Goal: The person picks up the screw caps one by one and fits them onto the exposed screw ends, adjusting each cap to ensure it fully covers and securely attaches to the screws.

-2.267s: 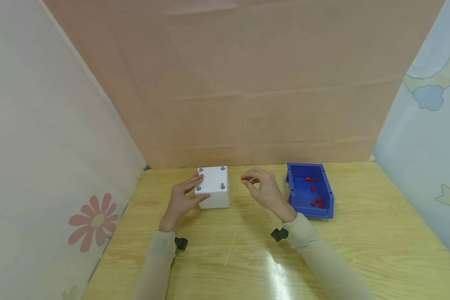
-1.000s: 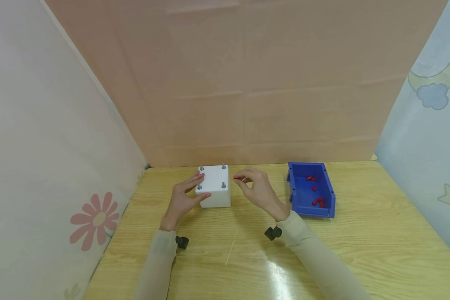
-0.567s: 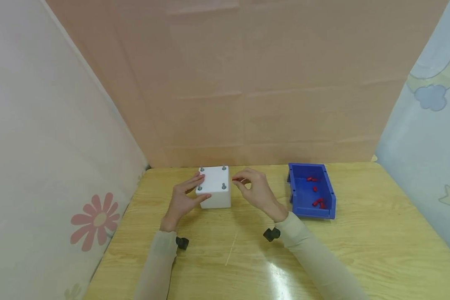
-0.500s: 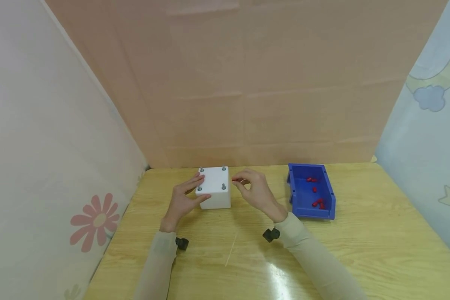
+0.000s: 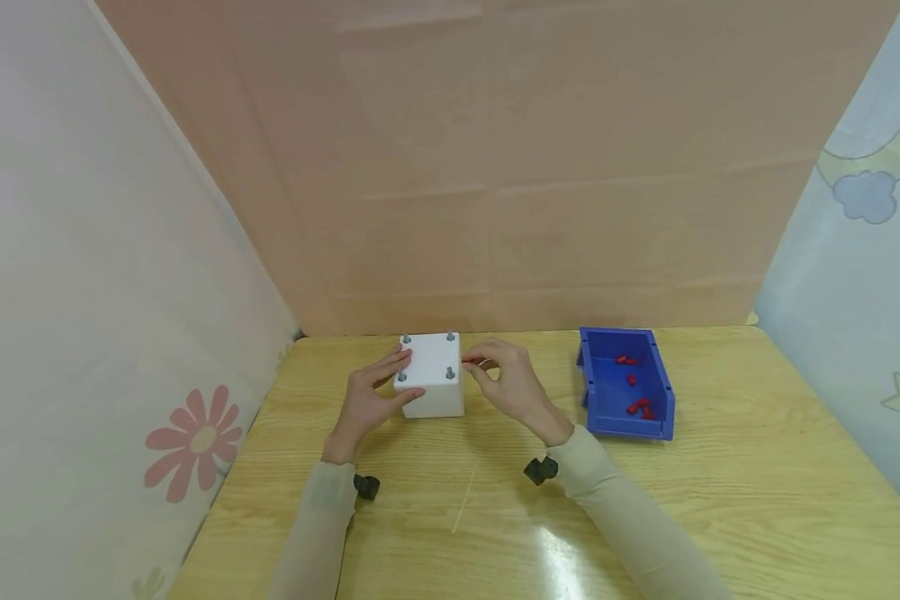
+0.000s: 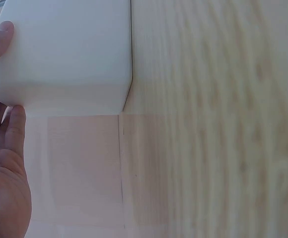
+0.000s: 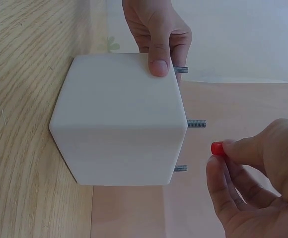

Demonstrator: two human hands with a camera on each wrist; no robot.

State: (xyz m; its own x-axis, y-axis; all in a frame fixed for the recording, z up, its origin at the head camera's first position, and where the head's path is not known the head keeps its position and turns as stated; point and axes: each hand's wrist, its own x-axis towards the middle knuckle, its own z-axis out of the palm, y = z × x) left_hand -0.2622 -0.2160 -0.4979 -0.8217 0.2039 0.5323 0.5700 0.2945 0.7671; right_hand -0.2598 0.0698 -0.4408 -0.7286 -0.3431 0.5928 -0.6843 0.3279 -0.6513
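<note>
A white block (image 5: 431,358) stands on the table, with several threaded metal studs (image 7: 196,124) sticking out of its top face near the corners. My left hand (image 5: 367,404) holds the block by its left side, thumb on the near face and fingers over the left edge. My right hand (image 5: 512,385), just right of the block, pinches a small red cap (image 7: 217,148) between thumb and index finger. In the right wrist view the cap is apart from the studs. In the left wrist view only part of my left hand (image 6: 7,183) shows beside the block.
To the right of my right hand sits a blue bin (image 5: 630,428) with several loose red caps (image 5: 632,380) in it. The wooden table (image 5: 495,533) ends at a brown backdrop (image 5: 487,183); pale patterned sheets hang at both sides.
My right hand has moved left with the red cap, from partway between bin and block to close by the block's right edge. My left hand stays on the block.
</note>
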